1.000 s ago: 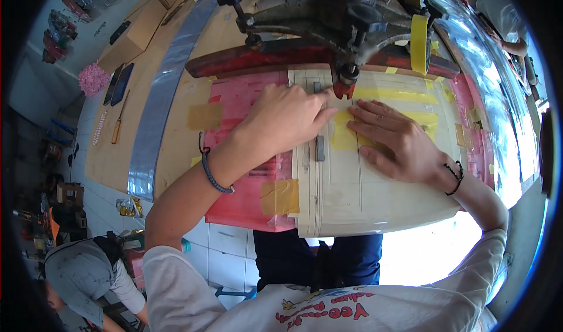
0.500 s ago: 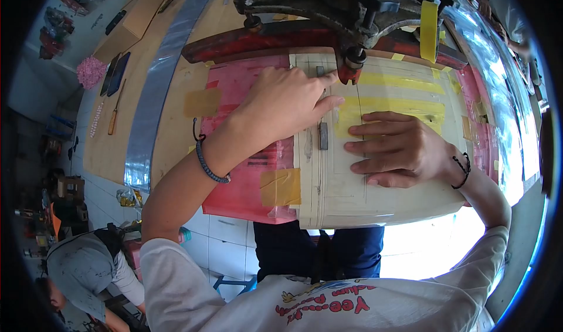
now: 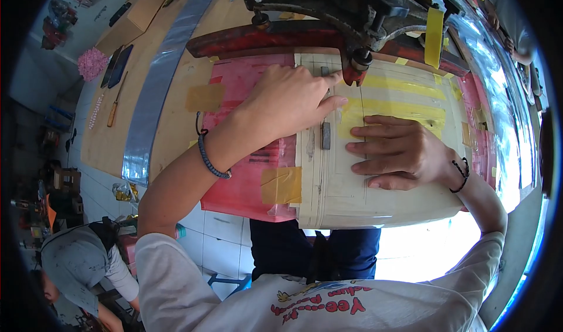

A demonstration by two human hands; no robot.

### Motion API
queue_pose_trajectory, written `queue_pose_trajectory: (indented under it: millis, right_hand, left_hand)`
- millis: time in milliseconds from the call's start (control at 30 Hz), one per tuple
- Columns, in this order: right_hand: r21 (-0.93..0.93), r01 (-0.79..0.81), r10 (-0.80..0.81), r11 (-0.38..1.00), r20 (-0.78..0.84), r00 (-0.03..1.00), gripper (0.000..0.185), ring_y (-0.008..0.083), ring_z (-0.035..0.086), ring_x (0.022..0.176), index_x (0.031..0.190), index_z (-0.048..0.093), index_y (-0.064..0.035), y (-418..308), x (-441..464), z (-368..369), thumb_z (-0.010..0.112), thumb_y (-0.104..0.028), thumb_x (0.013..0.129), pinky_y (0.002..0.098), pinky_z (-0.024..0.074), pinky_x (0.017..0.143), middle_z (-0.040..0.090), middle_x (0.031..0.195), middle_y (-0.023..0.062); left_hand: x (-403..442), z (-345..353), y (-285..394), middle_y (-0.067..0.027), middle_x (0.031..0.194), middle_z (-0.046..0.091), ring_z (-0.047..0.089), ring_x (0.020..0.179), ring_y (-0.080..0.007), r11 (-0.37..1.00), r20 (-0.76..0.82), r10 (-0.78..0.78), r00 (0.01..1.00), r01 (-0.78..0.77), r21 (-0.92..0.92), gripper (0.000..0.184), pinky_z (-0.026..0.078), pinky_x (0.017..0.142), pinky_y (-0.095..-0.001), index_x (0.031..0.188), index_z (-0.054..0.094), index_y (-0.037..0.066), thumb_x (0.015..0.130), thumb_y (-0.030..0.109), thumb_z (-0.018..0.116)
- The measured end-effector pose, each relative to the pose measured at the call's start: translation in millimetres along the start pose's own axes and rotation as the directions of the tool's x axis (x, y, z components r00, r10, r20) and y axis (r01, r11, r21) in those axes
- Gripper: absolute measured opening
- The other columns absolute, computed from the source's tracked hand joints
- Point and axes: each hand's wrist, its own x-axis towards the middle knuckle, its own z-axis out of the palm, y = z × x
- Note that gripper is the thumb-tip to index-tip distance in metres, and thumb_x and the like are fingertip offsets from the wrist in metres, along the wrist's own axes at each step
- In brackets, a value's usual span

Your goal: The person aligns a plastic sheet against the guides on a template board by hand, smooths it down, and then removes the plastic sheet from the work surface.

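Observation:
My left hand (image 3: 296,100) rests over the seam between a red sheet (image 3: 249,197) and a cream board (image 3: 340,209). Its index finger and thumb are stretched apart, with the fingertip beside a small dark block (image 3: 324,71). The other fingers of that hand are mostly hidden. Just below the thumb lies a second dark block (image 3: 326,136), apart from the hand. My right hand (image 3: 402,153) lies palm down on the cream board with fingers spread, holding nothing. Strips of yellow tape (image 3: 399,105) run across the board above it.
A red metal bar (image 3: 264,39) with a dark cast clamp (image 3: 311,2) stands across the far edge. At left on the wooden table are a wood-handled tool (image 3: 112,116), a phone (image 3: 120,65) and a pink bundle (image 3: 92,64). Another person (image 3: 79,261) bends at lower left.
The view has shifted slightly. Both hands keep the same places on the board, and the blocks have not visibly moved against it.

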Motion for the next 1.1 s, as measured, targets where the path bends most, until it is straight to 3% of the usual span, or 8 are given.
queue_pose_trajectory:
  millis: [133, 233, 633, 733, 933, 1100]
  right_hand:
    - [-0.001, -0.002, 0.002, 1.0, -0.01, 1.0, 0.028, 0.0357, 0.07, 0.127, 0.106, 0.084, -0.0105, -0.7, 0.9, -0.1, 0.087, -0.03, 0.086, 0.0553, 0.0514, 0.113, 0.077, 0.126, 0.0146]
    - [-0.006, 0.0, 0.0, 1.0, -0.009, 1.0, 0.027, 0.0356, 0.07, 0.125, 0.106, 0.084, -0.0105, -1.0, 2.5, -2.1, 0.087, -0.029, 0.086, 0.0548, 0.0523, 0.112, 0.077, 0.125, 0.0145]
    - [-0.006, 0.017, -0.018, 1.0, -0.031, 0.999, 0.023, 0.0329, 0.072, 0.122, 0.105, 0.082, -0.0083, -3.8, 6.6, -5.3, 0.084, -0.024, 0.088, 0.0531, 0.0549, 0.11, 0.077, 0.124, 0.0128]
    - [-0.009, 0.025, -0.025, 1.0, -0.032, 0.999, 0.023, 0.0325, 0.071, 0.123, 0.105, 0.083, -0.0089, -4.5, 5.9, -5.2, 0.084, -0.024, 0.088, 0.0526, 0.0551, 0.109, 0.078, 0.122, 0.0113]
    - [0.001, 0.033, -0.033, 0.999, -0.029, 0.999, 0.022, 0.0314, 0.071, 0.124, 0.105, 0.083, -0.0106, -4.3, 5.4, -5.7, 0.085, -0.025, 0.088, 0.0517, 0.0559, 0.108, 0.079, 0.121, 0.0089]
    - [-0.009, 0.031, -0.031, 0.999, -0.033, 0.999, 0.021, 0.0306, 0.071, 0.124, 0.104, 0.083, -0.0117, -4.2, 5.8, -5.9, 0.085, -0.026, 0.088, 0.0514, 0.0562, 0.108, 0.079, 0.121, 0.0081]
  left_hand:
    - [0.1, -4.2, 1.8, -0.0204, 0.077, 0.075, 0.075, 0.078, -0.0397, 1.0, 0.025, -0.012, 1.0, 0.012, 0.001, 0.052, 0.058, 0.075, -0.0538, 0.129, 0.075, 0.013, 0.106, 0.055, 0.055]
    - [-1.4, 5.0, -2.6, -0.0172, 0.064, 0.069, 0.074, 0.064, -0.0347, 0.995, -0.127, 0.094, 0.987, -0.088, 0.055, 0.046, 0.059, 0.063, -0.047, 0.13, 0.076, 0.01, 0.105, 0.045, 0.06]
    - [-3.3, -0.2, -1.8, -0.0192, 0.067, 0.071, 0.075, 0.067, -0.0369, 0.998, -0.079, 0.068, 0.995, -0.069, -0.01, 0.046, 0.06, 0.066, -0.0496, 0.131, 0.074, 0.009, 0.105, 0.043, 0.06]
    - [-2.3, -0.4, -2.3, -0.0197, 0.072, 0.073, 0.074, 0.073, -0.039, 0.999, -0.022, 0.026, 0.999, -0.027, -0.045, 0.052, 0.058, 0.074, -0.0526, 0.133, 0.073, 0.011, 0.105, 0.052, 0.057]
    - [-3.5, -5.4, -0.1, -0.0203, 0.074, 0.074, 0.074, 0.075, -0.0403, 0.999, 0.005, 0.014, 1.0, -0.014, -0.053, 0.052, 0.058, 0.076, -0.0527, 0.133, 0.073, 0.012, 0.105, 0.052, 0.057]
    - [-3.9, -1.5, -1.1, -0.0199, 0.069, 0.072, 0.075, 0.068, -0.0378, 0.998, -0.073, 0.061, 0.995, -0.062, -0.012, 0.046, 0.06, 0.068, -0.0509, 0.129, 0.075, 0.009, 0.104, 0.045, 0.062]
